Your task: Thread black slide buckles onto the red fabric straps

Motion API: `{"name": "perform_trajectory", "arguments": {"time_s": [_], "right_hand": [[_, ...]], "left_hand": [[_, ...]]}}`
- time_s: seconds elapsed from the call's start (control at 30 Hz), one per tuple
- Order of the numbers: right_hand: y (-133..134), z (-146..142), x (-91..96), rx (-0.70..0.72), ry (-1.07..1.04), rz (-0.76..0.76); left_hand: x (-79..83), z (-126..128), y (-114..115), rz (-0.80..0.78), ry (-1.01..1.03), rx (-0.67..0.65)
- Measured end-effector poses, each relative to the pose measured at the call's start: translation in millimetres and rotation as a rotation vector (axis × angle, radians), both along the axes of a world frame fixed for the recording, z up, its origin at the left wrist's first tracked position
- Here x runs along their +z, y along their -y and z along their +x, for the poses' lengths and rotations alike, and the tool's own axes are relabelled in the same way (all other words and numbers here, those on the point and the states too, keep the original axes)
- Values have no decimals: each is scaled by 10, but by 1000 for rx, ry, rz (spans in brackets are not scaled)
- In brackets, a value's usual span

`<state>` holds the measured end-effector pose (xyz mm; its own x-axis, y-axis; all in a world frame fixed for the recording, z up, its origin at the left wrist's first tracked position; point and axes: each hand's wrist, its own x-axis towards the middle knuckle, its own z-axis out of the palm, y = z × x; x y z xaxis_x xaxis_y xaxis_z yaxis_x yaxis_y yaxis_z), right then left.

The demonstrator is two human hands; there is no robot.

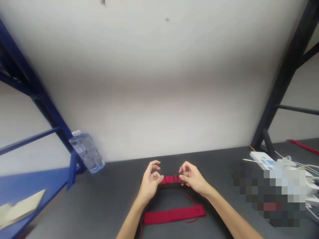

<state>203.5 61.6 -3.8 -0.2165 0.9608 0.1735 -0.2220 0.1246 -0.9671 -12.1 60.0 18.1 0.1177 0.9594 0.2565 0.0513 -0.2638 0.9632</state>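
Note:
A short red webbing strap (168, 179) with a dark buckle (176, 179) is stretched level between my two hands, just above the dark tabletop. My left hand (150, 181) pinches its left end between thumb and index finger, the other fingers curled loosely. At the right end, beside the buckle, my right hand (191, 179) pinches the strap in the same way. Nearer to me lies a wider flat red fabric band (174, 214), with thin red cord or thread trailing from its ends.
A clear plastic bottle (87, 151) leans by the blue frame (56, 113) on the left. On the right are a white power strip (263, 160), tangled white cables and a pixelated area. A pale wall (159, 116) rises behind the dark table (112, 199).

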Motion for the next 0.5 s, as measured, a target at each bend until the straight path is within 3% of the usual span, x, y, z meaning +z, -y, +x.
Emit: {"name": "perform_trajectory", "arguments": {"time_s": [0.17,0.3,0.4,0.5], "right_hand": [[-17,11,-74,-68,214,125],[7,21,-80,-164,518,309],[29,19,-76,-202,690,436],[40,25,-77,-192,765,449]], "left_hand": [[-3,19,67,144,-325,24],[-80,24,76,290,-574,-34],[-149,27,64,296,-671,-72],[-171,28,65,276,-736,-81]]}}
